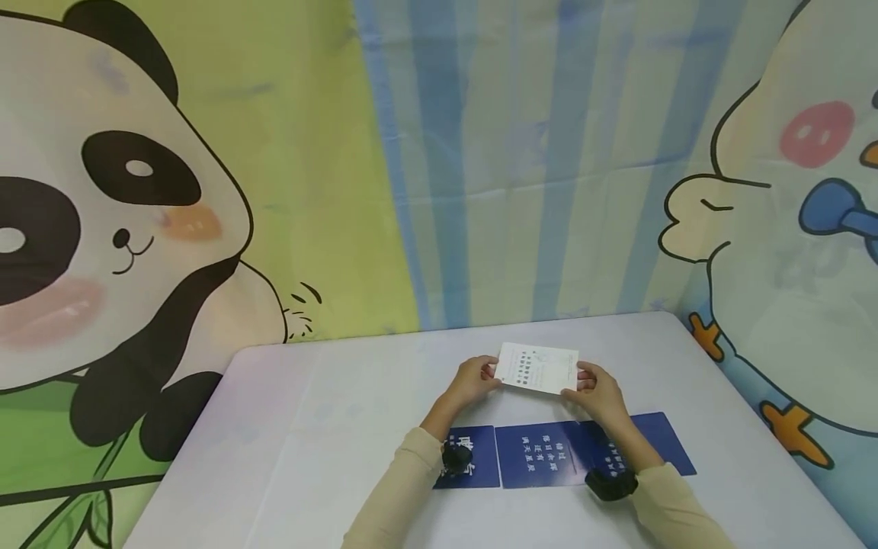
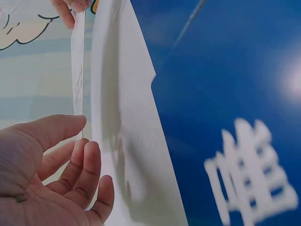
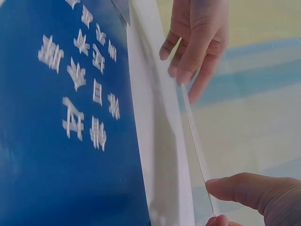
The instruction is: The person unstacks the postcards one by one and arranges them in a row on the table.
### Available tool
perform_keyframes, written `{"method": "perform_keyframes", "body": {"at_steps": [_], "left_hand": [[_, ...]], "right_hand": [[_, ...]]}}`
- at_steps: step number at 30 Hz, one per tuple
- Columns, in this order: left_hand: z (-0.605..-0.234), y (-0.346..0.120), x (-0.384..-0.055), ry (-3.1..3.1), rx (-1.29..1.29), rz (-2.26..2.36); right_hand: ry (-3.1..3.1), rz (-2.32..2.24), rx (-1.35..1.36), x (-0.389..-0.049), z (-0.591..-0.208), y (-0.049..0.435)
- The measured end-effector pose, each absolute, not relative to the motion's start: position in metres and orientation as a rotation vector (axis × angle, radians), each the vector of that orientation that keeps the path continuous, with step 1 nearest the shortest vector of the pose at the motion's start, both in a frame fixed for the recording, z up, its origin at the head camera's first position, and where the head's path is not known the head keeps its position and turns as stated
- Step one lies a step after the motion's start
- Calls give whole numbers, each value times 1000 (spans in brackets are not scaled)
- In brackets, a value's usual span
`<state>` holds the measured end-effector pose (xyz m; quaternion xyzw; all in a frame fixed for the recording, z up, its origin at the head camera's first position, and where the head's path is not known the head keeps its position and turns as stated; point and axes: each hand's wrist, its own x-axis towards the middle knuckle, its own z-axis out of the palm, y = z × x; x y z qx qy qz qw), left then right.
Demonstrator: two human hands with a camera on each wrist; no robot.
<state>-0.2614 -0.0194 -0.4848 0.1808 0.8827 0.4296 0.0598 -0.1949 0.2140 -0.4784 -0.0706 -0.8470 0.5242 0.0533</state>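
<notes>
A white card printed with dark characters is held above the table by both hands. My left hand pinches its left edge between thumb and fingers, and my right hand pinches the right edge. In the left wrist view the card appears nearly edge-on, with the left thumb and fingertips at its near end. The right wrist view shows the right thumb on the card's near end. Closer to me lies a row of dark blue cards with white characters, partly covered by the right forearm.
The blue cards rest on a white table. Behind it hangs a striped cloth backdrop, with a cartoon panda at left and a white cartoon figure at right. Black wrist cameras sit at both cuffs.
</notes>
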Motion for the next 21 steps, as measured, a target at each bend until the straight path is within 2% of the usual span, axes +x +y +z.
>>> {"method": "perform_keyframes", "body": {"at_steps": [21], "left_hand": [[-484,-68,-231,2705,578,1356]], "right_hand": [[-2589,1620,-66,-180,-470,182]]}}
